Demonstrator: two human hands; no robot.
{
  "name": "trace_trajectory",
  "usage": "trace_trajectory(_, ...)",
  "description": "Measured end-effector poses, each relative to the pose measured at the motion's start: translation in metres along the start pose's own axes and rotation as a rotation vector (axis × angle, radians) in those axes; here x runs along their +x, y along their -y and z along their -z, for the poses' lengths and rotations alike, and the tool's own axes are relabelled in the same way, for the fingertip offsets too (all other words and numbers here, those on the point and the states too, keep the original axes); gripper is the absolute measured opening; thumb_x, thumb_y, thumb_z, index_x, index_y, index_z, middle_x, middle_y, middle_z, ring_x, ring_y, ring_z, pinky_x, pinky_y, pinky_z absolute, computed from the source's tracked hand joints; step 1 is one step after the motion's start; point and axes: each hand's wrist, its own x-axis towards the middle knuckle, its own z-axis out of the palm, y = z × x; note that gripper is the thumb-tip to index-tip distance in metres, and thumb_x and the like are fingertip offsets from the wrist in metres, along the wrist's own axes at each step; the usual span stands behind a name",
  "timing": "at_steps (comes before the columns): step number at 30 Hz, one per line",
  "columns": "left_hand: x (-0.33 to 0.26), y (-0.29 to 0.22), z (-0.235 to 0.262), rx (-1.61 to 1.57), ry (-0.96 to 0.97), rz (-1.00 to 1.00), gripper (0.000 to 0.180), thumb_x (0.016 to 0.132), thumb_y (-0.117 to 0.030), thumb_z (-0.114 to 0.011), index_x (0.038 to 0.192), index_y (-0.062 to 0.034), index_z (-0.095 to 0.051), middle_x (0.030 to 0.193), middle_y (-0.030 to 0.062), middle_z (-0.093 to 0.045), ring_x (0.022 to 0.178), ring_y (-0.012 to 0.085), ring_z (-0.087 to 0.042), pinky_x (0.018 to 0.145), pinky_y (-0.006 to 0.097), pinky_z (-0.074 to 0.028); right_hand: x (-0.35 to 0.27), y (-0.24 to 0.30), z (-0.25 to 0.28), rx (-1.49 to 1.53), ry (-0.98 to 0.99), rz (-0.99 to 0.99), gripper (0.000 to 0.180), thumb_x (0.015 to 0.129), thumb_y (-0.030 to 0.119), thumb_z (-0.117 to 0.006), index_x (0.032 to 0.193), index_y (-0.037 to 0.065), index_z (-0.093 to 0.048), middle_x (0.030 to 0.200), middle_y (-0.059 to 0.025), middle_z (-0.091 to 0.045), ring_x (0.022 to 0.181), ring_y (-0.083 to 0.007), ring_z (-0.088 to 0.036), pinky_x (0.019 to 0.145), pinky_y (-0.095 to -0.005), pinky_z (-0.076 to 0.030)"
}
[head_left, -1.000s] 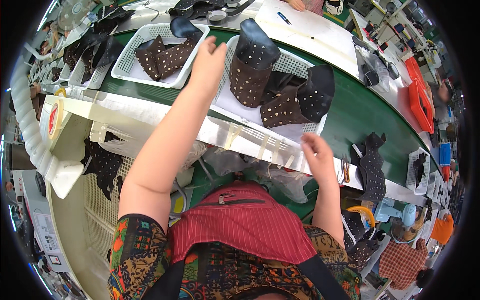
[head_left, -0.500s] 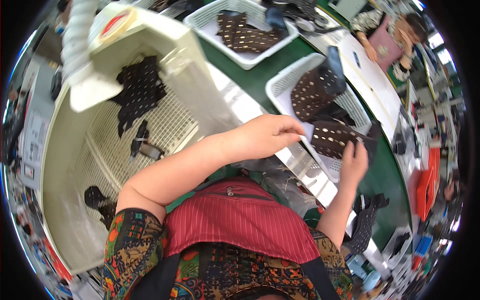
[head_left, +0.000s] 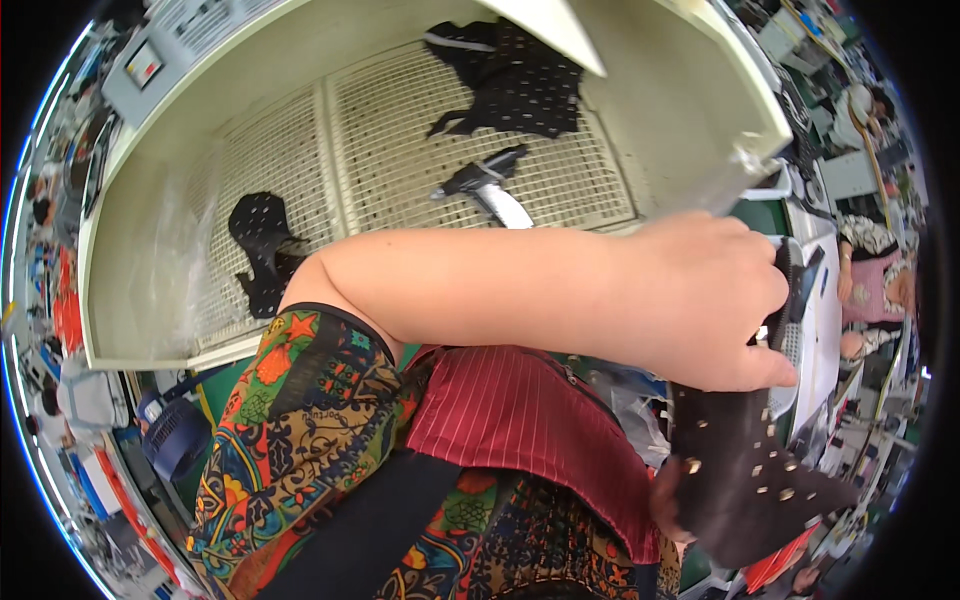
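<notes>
I clamp dark studded piece [head_left: 735, 455] in left grip [head_left: 715, 300], at right; right grip [head_left: 668, 505] touches its near-left edge (mostly hidden, can't tell if closed).

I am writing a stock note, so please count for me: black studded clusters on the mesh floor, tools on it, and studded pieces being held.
Black clusters: 2 (overlapping pieces within each cannot be told apart)
Tool: 1
Held piece: 1
Total: 4
</notes>
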Motion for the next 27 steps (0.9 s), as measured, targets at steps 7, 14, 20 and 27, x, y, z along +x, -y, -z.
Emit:
trace_trajectory(7, -0.081, 0.020, 0.046, 0.387, -0.495, 0.010, 0.044, 0.082, -0.045, -0.062, 0.074, -0.0020, -0.066, 0.068, 0.0158, -0.064, 0.066, 0.0344, -0.065, 0.062, 0.042, -0.051, 0.074, 0.047, -0.048, 0.134, 0.138, 0.388, 0.037, 0.077, 0.005, -0.069, 0.109, -0.009, -0.057, 0.115, -0.0258, -0.058, 0.107, -0.0415, -0.057, 0.094, -0.0472, -0.044)
trace_trajectory(14, -0.106, 0.036, 0.042, 0.054, 0.068, 0.471, 0.056, 0.078, -0.048, -0.064, 0.088, 0.0070, -0.058, 0.077, 0.0245, -0.064, 0.073, 0.0399, -0.064, 0.066, 0.043, -0.052, 0.109, 0.060, -0.126, 0.308, 0.153, 0.433, 0.028, 0.069, 0.006, -0.077, 0.091, 0.002, -0.060, 0.091, -0.0135, -0.063, 0.081, -0.0320, -0.063, 0.072, -0.0411, -0.050)
trace_trajectory(20, -0.154, 0.083, 0.039, 0.216, -0.035, 0.624, 0.044, 0.083, -0.023, -0.060, 0.117, 0.0032, -0.052, 0.091, 0.0241, -0.064, 0.086, 0.0388, -0.063, 0.074, 0.042, -0.051, 0.124, 0.093, -0.170, 0.377, 0.202, 0.566, 0.025, 0.076, 0.015, -0.057, 0.098, 0.004, -0.063, 0.073, 0.0015, -0.052, 0.063, -0.0110, -0.053, 0.057, -0.0261, -0.042)
trace_trajectory(27, -0.202, 0.069, 0.131, -0.014, -0.588, 0.490, 0.029, 0.092, -0.007, -0.055, 0.119, 0.0032, -0.056, 0.104, 0.0045, -0.065, 0.095, 0.0094, -0.059, 0.083, 0.023, -0.047, 0.122, 0.068, -0.173, 0.654, -0.111, 0.310, 0.039, 0.067, 0.005, -0.070, 0.106, 0.007, -0.064, 0.102, -0.0052, -0.061, 0.087, -0.0208, -0.060, 0.074, -0.0338, -0.047)
